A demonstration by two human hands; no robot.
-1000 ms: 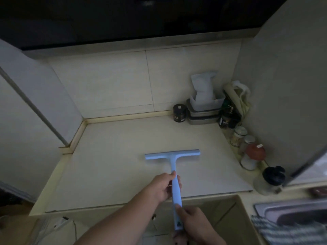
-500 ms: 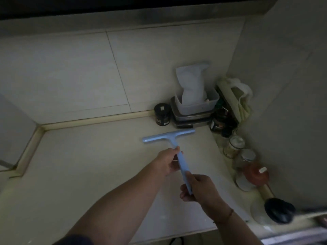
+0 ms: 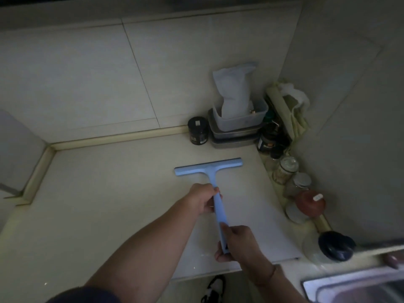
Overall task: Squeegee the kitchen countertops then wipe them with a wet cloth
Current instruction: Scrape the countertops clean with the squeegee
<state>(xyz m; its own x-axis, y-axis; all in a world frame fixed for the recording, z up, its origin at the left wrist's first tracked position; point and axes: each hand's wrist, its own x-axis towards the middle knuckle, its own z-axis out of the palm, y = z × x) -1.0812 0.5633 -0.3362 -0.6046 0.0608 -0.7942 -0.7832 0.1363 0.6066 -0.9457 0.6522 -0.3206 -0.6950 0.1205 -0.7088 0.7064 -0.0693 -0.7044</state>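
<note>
A light blue T-shaped squeegee lies with its blade flat on the pale countertop, blade running left to right, handle pointing toward me. My left hand grips the handle just below the blade. My right hand holds the handle's near end at the counter's front edge. No cloth for wiping is identifiable in this dim view.
In the back right corner stand a black tin, stacked metal trays with a plastic tub holding a white bag. Jars, a red-lidded container and a black-capped bottle line the right wall. A sink is at lower right.
Across the frames the squeegee went from mid-counter out to the back near the tin, and now its blade sits nearer me again. The view has shifted.
</note>
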